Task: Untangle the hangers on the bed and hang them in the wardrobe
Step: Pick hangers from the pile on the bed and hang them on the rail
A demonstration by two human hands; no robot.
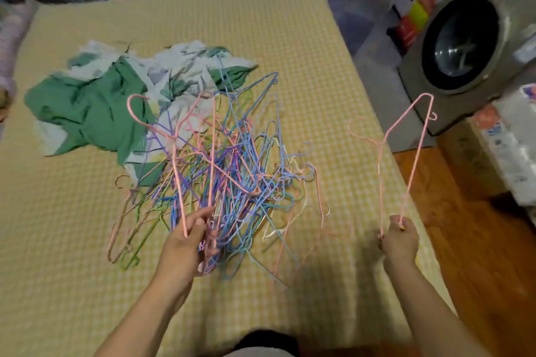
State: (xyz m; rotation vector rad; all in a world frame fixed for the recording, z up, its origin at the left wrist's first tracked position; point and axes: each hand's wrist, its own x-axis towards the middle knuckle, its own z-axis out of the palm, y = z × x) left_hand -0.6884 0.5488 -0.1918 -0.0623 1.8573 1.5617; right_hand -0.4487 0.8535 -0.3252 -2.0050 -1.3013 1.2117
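While both hands are up over the bed, each holds wire. Left hand at 6-7 o'clock, fingers curled round a pink hanger that stands up out of the tangle; other strands from the heap also pass through that grip, count unclear. Hook of that hanger points to 11 o'clock, over the cloth.

Right hand at 4 o'clock, closed on the bottom end of a second pink hanger, held upright and well apart from the heap, clear of the other wires. Its top corner sits at 2 o'clock in front of the washer.

Tangle: pink, blue, purple, green and cream wire hangers, piled at frame centre on the yellow checked bed, some strands trailing toward 5 o'clock. Far edge of the heap overlaps a green and white cloth lying at 10 o'clock.

Washer stands on the floor at 2 o'clock, right of the bed. Wood floor at 4 o'clock.
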